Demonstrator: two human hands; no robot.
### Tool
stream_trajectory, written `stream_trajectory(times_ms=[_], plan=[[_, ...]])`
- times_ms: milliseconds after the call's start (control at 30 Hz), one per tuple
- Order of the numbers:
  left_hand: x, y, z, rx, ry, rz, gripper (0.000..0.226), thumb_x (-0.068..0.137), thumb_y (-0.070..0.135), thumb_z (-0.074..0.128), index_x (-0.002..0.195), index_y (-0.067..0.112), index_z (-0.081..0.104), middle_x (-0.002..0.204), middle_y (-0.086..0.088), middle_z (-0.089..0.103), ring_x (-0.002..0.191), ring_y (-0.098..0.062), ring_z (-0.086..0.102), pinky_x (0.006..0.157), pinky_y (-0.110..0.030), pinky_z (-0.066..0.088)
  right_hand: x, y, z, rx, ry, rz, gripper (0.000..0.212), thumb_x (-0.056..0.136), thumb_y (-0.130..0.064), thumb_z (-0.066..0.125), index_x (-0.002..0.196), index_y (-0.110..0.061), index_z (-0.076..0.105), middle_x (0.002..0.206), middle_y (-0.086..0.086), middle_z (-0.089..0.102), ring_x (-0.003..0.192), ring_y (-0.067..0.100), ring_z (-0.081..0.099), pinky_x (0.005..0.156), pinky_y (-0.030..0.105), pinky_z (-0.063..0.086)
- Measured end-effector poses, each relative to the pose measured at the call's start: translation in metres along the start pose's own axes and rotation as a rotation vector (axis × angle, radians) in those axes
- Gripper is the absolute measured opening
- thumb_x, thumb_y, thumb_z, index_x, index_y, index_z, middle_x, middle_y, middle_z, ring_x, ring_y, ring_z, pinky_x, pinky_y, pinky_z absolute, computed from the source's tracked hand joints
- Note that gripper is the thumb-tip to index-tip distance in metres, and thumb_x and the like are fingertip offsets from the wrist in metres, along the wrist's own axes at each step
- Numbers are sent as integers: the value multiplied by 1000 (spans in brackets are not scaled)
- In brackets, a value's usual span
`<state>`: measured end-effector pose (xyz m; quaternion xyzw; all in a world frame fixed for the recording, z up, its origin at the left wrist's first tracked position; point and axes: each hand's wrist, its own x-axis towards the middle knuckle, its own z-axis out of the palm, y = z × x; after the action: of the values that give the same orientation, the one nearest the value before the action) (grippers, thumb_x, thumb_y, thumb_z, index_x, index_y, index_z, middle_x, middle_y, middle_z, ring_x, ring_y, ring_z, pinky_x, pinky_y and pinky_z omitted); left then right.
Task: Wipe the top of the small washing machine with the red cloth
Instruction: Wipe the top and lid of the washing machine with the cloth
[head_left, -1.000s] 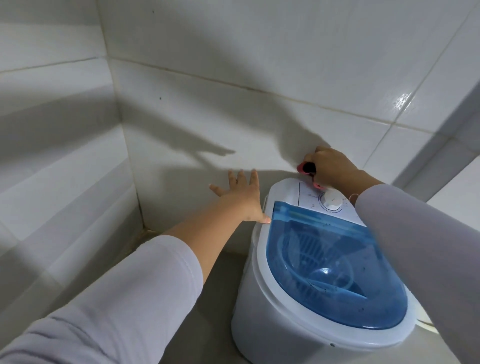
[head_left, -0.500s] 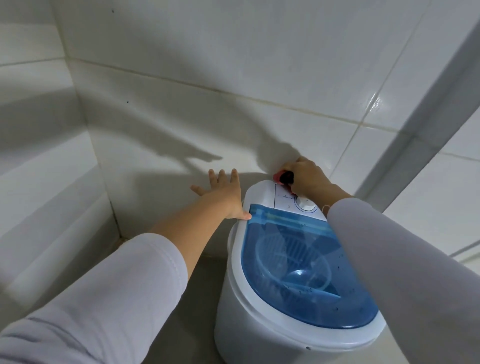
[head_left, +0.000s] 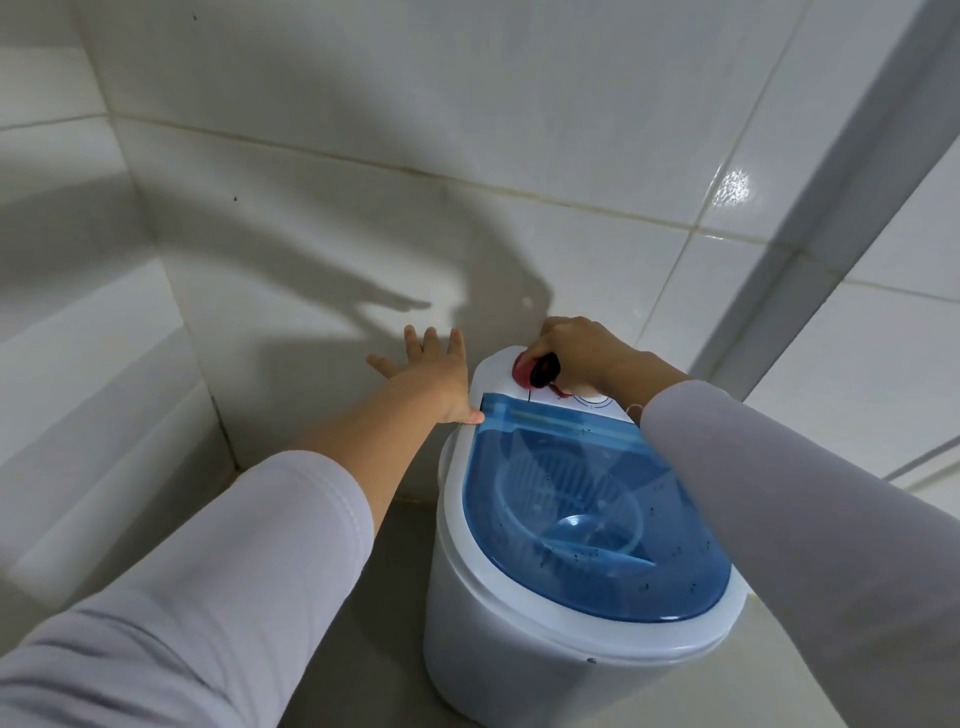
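A small white washing machine (head_left: 519, 639) with a clear blue lid (head_left: 587, 519) stands on the floor against the tiled wall. My right hand (head_left: 582, 348) grips the bunched red cloth (head_left: 535, 370) and presses it on the white control panel at the machine's far end, left of the dial (head_left: 592, 401). My left hand (head_left: 436, 379) has its fingers spread straight, its thumb touching the lid's far left corner at the machine's rim.
White tiled walls (head_left: 311, 182) close in behind and to the left, meeting in a corner. A pale frame (head_left: 831, 182) runs diagonally at the right. Grey floor (head_left: 400, 571) shows left of the machine.
My right hand has slid the red cloth leftward across the control panel, from beside the dial toward the far left corner. My left hand has kept its place at the rim.
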<state>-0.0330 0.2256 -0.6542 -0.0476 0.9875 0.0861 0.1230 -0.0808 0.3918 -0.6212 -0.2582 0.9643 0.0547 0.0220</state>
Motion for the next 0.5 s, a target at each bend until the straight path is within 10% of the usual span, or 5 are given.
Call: stream_trajectory(times_ms=[500], plan=[[-2,-3,3,18,21,-4,112,81,56,63,151,21,-18,161,-11,-16,146,-34,-18,108,-71,5,-11,8,-10,-153,-128,-200,38,81,7,54,106,-16,71,131,0,52,121,24,45,98,30,40]])
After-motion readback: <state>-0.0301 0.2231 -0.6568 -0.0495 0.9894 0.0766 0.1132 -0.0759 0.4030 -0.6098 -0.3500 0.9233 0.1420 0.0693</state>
